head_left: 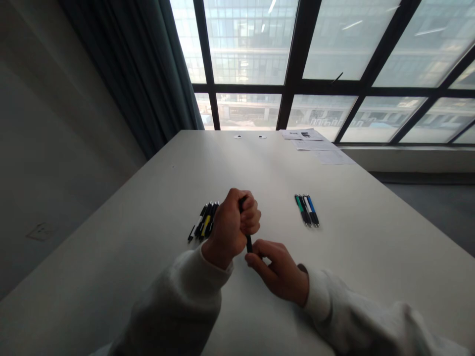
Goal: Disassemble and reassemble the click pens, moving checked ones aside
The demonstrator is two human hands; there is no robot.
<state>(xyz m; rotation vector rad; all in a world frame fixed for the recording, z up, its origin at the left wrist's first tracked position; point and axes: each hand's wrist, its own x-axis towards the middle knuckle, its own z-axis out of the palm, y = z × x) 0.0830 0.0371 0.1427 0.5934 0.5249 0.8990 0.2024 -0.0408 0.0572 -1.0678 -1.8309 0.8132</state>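
My left hand (234,222) is closed in a fist around a black pen (249,243), and only the pen's two ends show. Thumb and fingertips of my right hand (279,271) pinch the lower end, just below the fist. Partly behind my left wrist lies a bunch of pens (203,220), mostly black with white and yellow parts. Over to the right, several pens (307,210) lie side by side, with green, white and blue barrels and black grips.
Paper sheets (315,146) lie at the far right of the white table (237,170). Two small white pieces with dark centres (238,137) sit near its far edge. Beyond are large windows (252,44) and a dark curtain (137,64) at the left.
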